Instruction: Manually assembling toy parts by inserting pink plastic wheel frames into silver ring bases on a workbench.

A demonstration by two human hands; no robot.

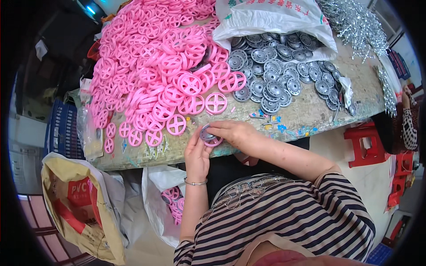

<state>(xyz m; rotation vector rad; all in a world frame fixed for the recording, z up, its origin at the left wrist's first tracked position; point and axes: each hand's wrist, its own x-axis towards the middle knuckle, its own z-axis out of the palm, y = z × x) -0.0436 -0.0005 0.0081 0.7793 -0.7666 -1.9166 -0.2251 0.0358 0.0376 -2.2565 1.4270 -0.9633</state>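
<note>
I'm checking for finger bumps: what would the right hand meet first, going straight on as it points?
The right hand would likely push the grey disc at its fingertips first, then meet the left hand; exact depth is unclear.

So right at the table's near edge, the left hand [199, 153] and right hand [235, 133] both had hold of a grey disc [205, 133] sitting against a pink wheel [214, 142]. Going clockwise from those hands, the white sack [275, 20] was at 1 o'clock with grey discs [273, 88] spilling out, silver tinsel [355, 26] at 2 and a red stool [366, 142] at 3. Over at 7 was a white bag [153, 217] with pink wheels inside, a tan sack [49, 179] at 8, and a massive pink wheel heap [146, 75] covered 10 to 12, lol.
</note>
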